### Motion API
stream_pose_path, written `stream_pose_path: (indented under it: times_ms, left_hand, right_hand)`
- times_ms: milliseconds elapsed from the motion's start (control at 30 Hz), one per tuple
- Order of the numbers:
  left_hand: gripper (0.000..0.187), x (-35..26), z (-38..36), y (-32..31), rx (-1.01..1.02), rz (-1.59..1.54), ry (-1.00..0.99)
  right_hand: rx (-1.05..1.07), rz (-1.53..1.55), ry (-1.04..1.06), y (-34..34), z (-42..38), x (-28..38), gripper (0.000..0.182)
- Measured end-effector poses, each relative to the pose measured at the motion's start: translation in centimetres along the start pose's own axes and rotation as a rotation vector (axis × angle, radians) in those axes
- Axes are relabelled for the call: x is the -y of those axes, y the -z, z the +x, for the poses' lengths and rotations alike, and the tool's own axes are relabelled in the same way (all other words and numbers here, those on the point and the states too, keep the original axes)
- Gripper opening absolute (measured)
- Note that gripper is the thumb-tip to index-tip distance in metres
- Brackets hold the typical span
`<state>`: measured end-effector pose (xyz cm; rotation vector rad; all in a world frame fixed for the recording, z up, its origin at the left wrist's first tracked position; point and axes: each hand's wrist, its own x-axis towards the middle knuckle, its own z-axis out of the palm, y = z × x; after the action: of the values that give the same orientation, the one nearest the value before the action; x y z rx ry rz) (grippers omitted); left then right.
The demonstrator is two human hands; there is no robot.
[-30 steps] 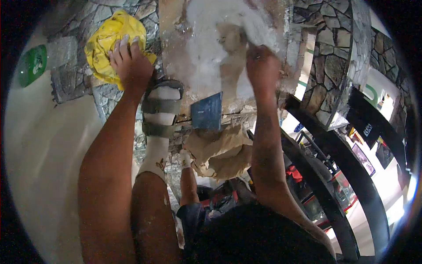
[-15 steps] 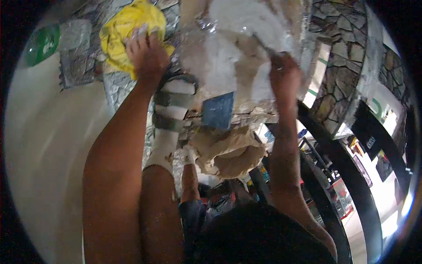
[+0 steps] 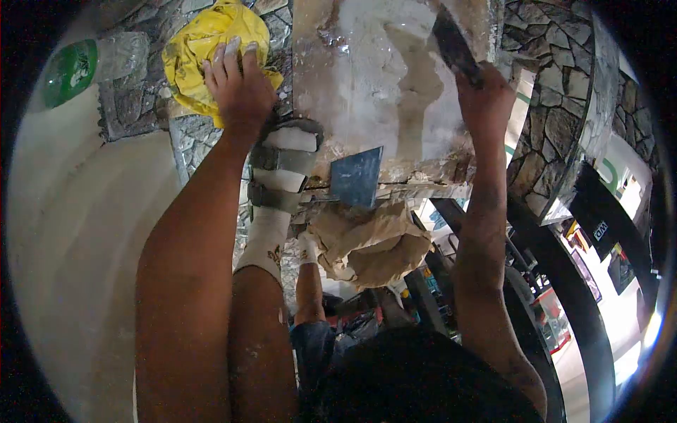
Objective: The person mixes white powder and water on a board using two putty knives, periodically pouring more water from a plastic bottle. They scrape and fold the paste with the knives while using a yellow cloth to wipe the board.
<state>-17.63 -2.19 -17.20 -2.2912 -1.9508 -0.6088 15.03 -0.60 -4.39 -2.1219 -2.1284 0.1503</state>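
My left hand [image 3: 243,92] lies on a crumpled yellow cloth or bag [image 3: 185,67], fingers spread over it rather than wrapped round it. My right hand [image 3: 486,99] is closed on the handle of a putty knife [image 3: 453,44], whose dark blade points up and left over the board. Below the blade, wet whitish paste is smeared across the flat board [image 3: 352,92], with a bare brownish streak [image 3: 419,77] down the middle. A blue-grey flat plate [image 3: 357,176] rests at the board's near edge, apart from both hands.
An open brown paper bag [image 3: 381,247] stands below the board's near edge. My sandalled foot [image 3: 285,158] is beside the board. A clear bottle with a green part [image 3: 74,70] lies at the far left. Stone-faced ledges [image 3: 553,70] and black railings [image 3: 550,282] are at right.
My right hand has moved right and slightly up with the putty knife, its blade now closer to the board's right side. The left hand has stayed on the yellow cloth or bag.
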Motion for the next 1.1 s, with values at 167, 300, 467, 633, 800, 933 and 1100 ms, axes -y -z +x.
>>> stream_pose_path:
  times_ms: [167, 300, 467, 633, 800, 933, 1100]
  left_hand:
    - [0.037, -0.4, 0.1, 0.0, 0.012, -0.007, 0.015]
    - [0.042, 0.0, -0.1, 0.2, 0.03, 0.008, 0.005]
    - [0.045, 0.2, -0.1, 0.2, 0.028, 0.011, 0.001]
    - [0.036, -0.2, 0.2, 0.5, -0.007, -0.008, 0.003]
    - [0.041, -0.1, 0.1, 0.1, -0.01, 0.01, -0.022]
    - [0.044, -0.6, -0.3, -0.1, -0.01, 0.01, -0.006]
    - [0.047, -0.3, 0.0, 0.2, -0.016, -0.007, -0.035]
  right_hand:
    - [0.079, 0.069, 0.16, -3.1, 0.5, -0.7, 0.02]
    - [0.092, 0.096, 0.149, -2.0, -1.0, 0.9, 0.016]
    - [0.04, 0.008, 0.017, 0.7, 1.2, 0.9, 0.017]
    - [0.129, -0.002, 0.174, -3.4, -1.8, 1.9, 0.011]
    - [0.119, 0.045, -0.077, -1.1, -1.6, 1.0, 0.014]
    - [-0.034, 0.095, -0.003, -3.0, -0.2, -2.6, 0.022]
    - [-0.023, 0.185, 0.034, -3.5, -2.3, 1.7, 0.025]
